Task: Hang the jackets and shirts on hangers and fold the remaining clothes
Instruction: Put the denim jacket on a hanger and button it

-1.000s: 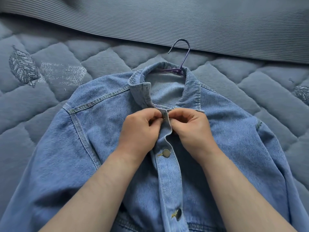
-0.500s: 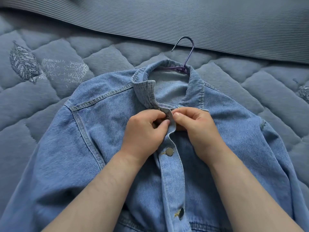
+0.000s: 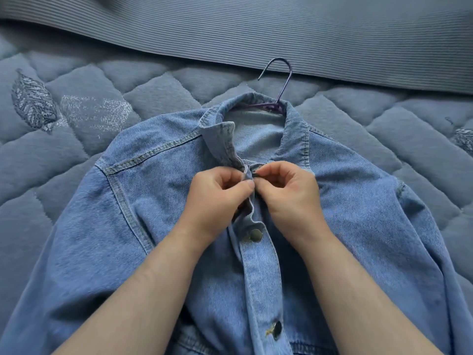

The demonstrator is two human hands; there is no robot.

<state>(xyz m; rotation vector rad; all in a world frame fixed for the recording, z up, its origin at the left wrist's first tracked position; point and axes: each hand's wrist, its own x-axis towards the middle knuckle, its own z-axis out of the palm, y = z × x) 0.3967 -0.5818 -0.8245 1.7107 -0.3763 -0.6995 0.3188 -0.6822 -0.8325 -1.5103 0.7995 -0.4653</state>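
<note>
Together, our left hand [image 3: 217,198] and right hand [image 3: 290,194] pinched the jacket [image 3: 358,226]; tugging, we judged, could have shifted the hanger [image 3: 275,108].

a blue-grey quilted bedspread [image 3: 76,155] fills the view, stitched in padded diamonds, with an embroidered leaf [image 3: 33,101] near its left edge. a ribbed grey-blue cover [image 3: 230,29] lies along its far edge. soft, even light.
</note>
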